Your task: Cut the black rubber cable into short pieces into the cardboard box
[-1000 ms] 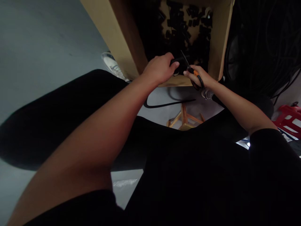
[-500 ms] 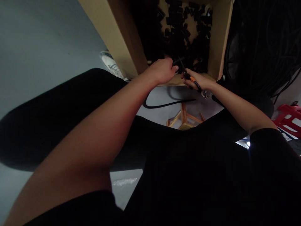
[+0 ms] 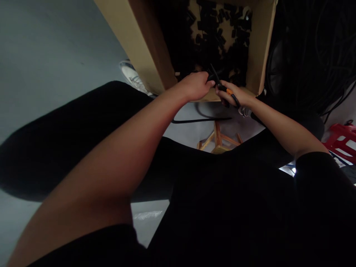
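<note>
My left hand [image 3: 197, 86] is closed around a black hose [image 3: 202, 120] at the near edge of the cardboard box [image 3: 257, 48]. The hose's end pokes out past my thumb, dark against the box's inside. A long stretch of it trails below my left wrist, over the floor. In my right hand [image 3: 233, 95] is a pair of scissors [image 3: 229, 91] with black and orange handles. Their dark blades point up and left, across the hose end beside my left fingertips. Whether the blades touch the hose is too dark to tell. Many short black pieces [image 3: 207, 24] lie inside the box.
Coiled black hoses [image 3: 308, 66] fill the floor right of the box. A small wooden stool [image 3: 218, 137] stands below my hands. At the far right is a red plastic stool [image 3: 340, 139]. A shoe [image 3: 133, 78] shows at the box's left side.
My left hand has shifted slightly right, bringing the hose end nearer the scissors. The trailing hose's loop has drawn up and now lies flatter. My right hand has barely moved.
</note>
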`<state>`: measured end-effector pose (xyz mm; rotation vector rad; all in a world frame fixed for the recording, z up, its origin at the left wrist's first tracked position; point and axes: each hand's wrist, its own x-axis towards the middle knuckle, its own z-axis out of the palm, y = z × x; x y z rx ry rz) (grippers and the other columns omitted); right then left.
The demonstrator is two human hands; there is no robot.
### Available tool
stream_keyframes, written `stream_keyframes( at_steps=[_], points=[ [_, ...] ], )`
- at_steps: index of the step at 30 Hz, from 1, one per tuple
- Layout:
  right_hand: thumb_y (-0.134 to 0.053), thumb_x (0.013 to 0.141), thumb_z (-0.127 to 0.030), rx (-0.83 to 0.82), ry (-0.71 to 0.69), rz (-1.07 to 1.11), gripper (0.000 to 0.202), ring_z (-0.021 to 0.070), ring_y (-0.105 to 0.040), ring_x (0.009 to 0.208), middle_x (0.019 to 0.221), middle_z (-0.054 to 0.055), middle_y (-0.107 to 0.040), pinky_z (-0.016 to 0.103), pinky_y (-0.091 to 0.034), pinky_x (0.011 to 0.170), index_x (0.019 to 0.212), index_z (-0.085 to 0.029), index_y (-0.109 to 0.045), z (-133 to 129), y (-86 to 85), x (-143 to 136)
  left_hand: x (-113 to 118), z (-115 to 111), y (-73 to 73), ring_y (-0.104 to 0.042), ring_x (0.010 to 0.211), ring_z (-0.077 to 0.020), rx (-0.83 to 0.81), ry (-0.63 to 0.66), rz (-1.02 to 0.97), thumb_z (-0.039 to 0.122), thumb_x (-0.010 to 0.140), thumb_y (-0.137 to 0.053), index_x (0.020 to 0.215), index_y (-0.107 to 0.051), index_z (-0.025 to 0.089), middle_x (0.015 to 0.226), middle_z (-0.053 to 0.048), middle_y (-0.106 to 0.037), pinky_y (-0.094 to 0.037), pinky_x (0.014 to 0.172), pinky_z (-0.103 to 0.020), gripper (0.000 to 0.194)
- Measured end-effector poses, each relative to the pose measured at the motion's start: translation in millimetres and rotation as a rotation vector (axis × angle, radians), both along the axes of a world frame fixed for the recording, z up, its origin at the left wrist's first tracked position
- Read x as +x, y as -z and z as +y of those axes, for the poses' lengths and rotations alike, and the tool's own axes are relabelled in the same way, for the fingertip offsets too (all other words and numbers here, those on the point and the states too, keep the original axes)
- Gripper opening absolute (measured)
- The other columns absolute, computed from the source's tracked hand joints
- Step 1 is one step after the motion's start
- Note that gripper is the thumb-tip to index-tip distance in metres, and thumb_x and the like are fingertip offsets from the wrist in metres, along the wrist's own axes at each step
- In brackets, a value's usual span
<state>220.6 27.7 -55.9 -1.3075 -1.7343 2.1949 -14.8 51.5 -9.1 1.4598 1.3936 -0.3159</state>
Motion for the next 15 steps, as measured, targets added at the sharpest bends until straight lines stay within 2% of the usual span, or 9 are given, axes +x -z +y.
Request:
stream_keyframes(
  at_steps=[5, 10, 12, 15],
  points=[
    [-0.079, 0.123, -0.087, -0.056, 0.134, -0.161, 0.063, 0.0199, -0.064, 0.071, 0.081, -0.004, -0.054, 0.029, -0.063, 0.062, 0.119, -0.028, -0.058, 4, 0.2, 2, -9, 1, -3.0, -0.077, 0.163, -0.0529, -0.009, -0.091, 0.061, 0.066, 0.12, -0.068, 0.178, -0.072, 0.029, 0.16, -0.02, -0.088, -0.064, 0.137, -0.06, 0.069],
    [-0.078, 0.119, -0.096, -0.11, 0.197, -0.162, 0.07, 0.0196, -0.057, 0.063, 0.074, -0.005, -0.046, 0.029, -0.056, 0.054, 0.114, -0.029, -0.057, 17, 1.3, 4, -17, -2, -2.0, -0.076, 0.165, -0.0548, -0.03, -0.085, 0.106, 0.075, 0.123, -0.058, 0.184, -0.067, 0.03, 0.166, -0.024, -0.086, -0.062, 0.138, -0.066, 0.077],
    [-0.08, 0.118, -0.094, -0.112, 0.193, -0.152, 0.069, 0.0197, -0.057, 0.063, 0.074, -0.005, -0.046, 0.029, -0.057, 0.056, 0.113, -0.029, -0.058, 19, -4.8, 4, -19, -2, -1.0, -0.077, 0.164, -0.0545, -0.017, -0.097, 0.105, 0.075, 0.124, -0.052, 0.184, -0.067, 0.029, 0.166, -0.024, -0.086, -0.061, 0.139, -0.067, 0.077],
    [-0.084, 0.118, -0.084, -0.115, 0.159, -0.142, 0.062, 0.0205, -0.061, 0.068, 0.075, -0.005, -0.051, 0.029, -0.062, 0.061, 0.115, -0.028, -0.059, 18, -11.9, 2, -19, -1, 1.0, -0.077, 0.163, -0.0519, 0.017, -0.137, 0.073, 0.078, 0.125, -0.047, 0.183, -0.069, 0.031, 0.162, -0.023, -0.088, -0.061, 0.141, -0.064, 0.078]
  ],
)
